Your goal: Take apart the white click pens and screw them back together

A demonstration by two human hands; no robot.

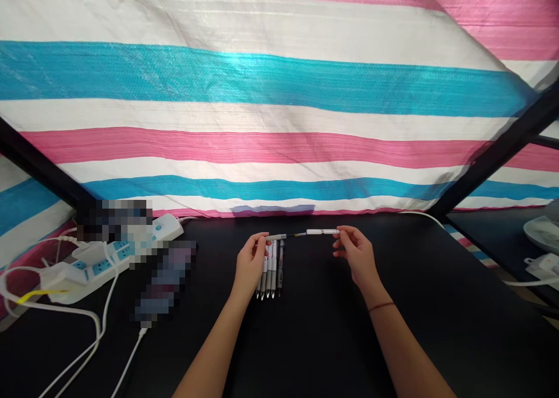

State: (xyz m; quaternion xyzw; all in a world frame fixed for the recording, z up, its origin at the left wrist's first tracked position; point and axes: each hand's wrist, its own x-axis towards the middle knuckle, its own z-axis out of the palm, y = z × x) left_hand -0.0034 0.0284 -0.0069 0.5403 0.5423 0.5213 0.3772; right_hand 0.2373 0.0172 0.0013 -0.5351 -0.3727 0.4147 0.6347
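My left hand pinches a grey pen front section between thumb and fingertips. A thin dark refill extends from it to the right. In the fingertips of my right hand is a white pen barrel, held level. The refill's end points at the barrel, with a small gap between them. Below and beside my left hand, several white and grey pens lie in a row, tips toward me. A darker pen lies at the row's right end. My left hand partly covers the row.
On the left lies a white power strip with plugs and white cables. A blurred-out flat object with a cable lies nearer. A striped sheet hangs behind the black table, between black frame bars.
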